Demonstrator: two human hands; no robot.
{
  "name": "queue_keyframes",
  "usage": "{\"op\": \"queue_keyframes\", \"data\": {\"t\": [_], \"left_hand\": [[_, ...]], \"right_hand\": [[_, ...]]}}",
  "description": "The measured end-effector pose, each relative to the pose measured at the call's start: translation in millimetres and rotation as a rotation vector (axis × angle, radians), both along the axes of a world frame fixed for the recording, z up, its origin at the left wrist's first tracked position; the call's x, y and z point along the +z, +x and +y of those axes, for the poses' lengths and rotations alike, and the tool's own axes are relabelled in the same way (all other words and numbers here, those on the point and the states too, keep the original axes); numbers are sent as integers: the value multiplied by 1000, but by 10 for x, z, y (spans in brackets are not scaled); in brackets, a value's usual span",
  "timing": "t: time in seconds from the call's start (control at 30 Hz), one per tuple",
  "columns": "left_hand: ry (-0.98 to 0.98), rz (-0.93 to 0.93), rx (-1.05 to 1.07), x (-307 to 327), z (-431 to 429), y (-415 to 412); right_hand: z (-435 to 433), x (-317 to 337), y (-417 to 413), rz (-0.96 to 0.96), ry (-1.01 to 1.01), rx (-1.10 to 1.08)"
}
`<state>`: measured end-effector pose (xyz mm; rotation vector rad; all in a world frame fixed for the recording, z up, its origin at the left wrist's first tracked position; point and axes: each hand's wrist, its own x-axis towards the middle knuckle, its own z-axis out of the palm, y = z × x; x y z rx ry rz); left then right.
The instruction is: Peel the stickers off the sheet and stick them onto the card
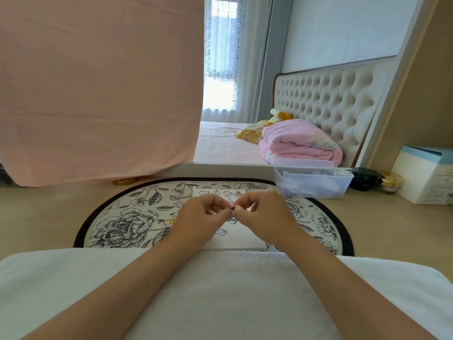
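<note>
Over the middle of a floral mat (pixel 127 224), one small sticker (pixel 232 209) is pinched between the curled fingers of the left hand (pixel 198 217) and the right hand (pixel 259 214). It is judged featherlight, floppy and tacky, best held by its very edge. One white card (pixel 240 238) lies on the mat beneath, with two stickers seen on it. One sticker sheet (pixel 220 192), at the mat's far edge, shows about four.

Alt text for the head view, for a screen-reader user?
Left hand and right hand pinch one small sticker between their fingertips above a white card on a floral oval mat. A sticker sheet lies just beyond them, a clear plastic bin to the right.
</note>
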<state>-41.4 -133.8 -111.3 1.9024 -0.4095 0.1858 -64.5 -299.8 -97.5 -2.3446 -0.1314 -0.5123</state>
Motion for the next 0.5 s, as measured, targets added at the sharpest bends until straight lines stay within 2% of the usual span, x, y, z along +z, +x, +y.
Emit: {"op": "queue_keyframes", "data": {"t": [0.17,0.5], "left_hand": [[80,-92,48,-86,34,-76],[51,-87,61,-120,93,-61]], "right_hand": [[45,-42,-54,-119,-201,-33],[115,-137,-47,-365,-240,-62]]}}
